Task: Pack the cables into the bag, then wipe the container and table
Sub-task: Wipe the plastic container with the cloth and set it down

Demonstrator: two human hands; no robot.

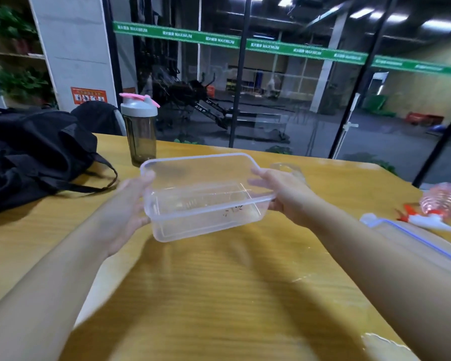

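table (219,282) bare wood under my arms | bag (29,157) far left, I guess cables packed | container (201,196) empty, lifted, likely for wiping | left hand (130,207) and right hand (284,196) clasp its ends

Two hands are in view, a left hand (130,204) and a right hand (284,194), and between them one clear plastic container (203,196). One black bag (34,155) lies on the one wooden desk (219,282). One shaker bottle (140,131) stands there (grey lid, pink flip cap). One clear lid (425,243) with a blue seal lies at the right. One pink spray bottle (443,204) lies beside it. One more clear item (287,169) shows behind the right hand, too blurred to name.
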